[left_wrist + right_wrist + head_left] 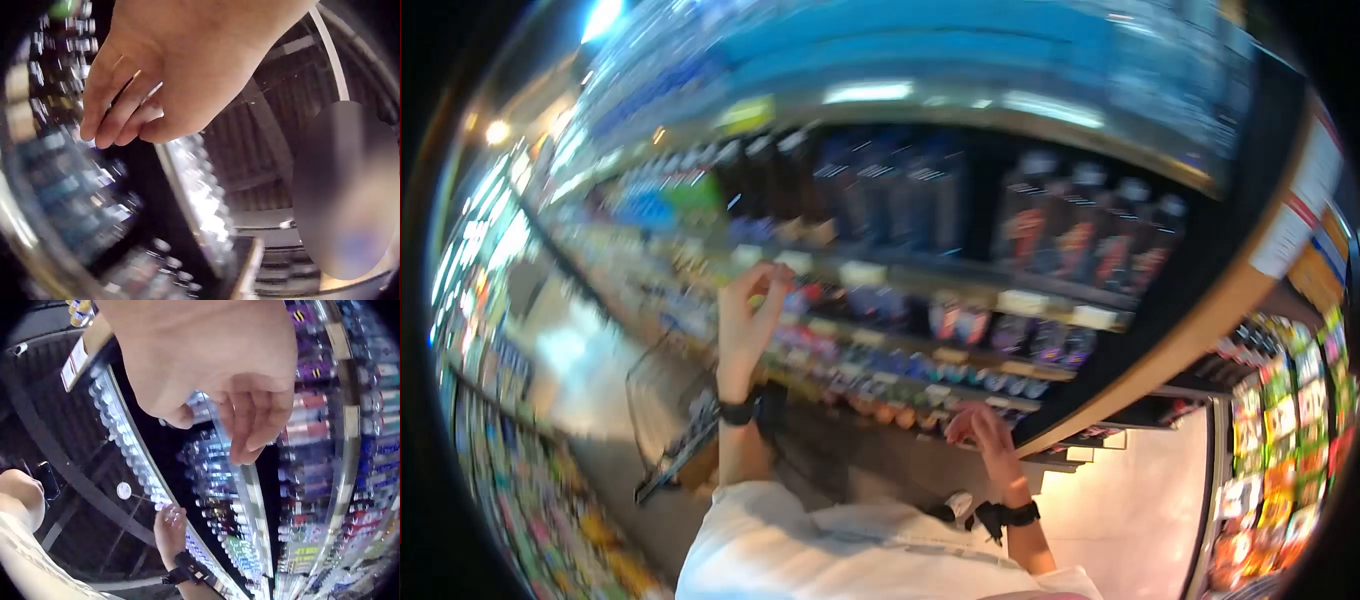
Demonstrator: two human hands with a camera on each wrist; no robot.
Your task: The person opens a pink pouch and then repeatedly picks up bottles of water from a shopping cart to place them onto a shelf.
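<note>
In the head view my left hand [745,325] is raised in front of the drink shelves, fingers loosely bent toward the thumb, with nothing visible in it. The left wrist view shows that hand [181,69] with its fingers hanging down, bottles blurred behind them. Lower and to the right, my right hand [985,435] hovers by the lower shelves, also with no object in it. Its fingers [257,422] hang loosely curled in the right wrist view. Bottles with orange labels [1080,230] and dark bluish bottles [890,195] stand on a shelf beyond the hands.
A wooden-edged shelf end panel [1190,330] rises on the right. Colourful packets [1280,430] hang beyond it. At the left, a cart-like wire frame [670,410] stands on the aisle floor [580,350], with another stocked shelf [530,490] along the far left.
</note>
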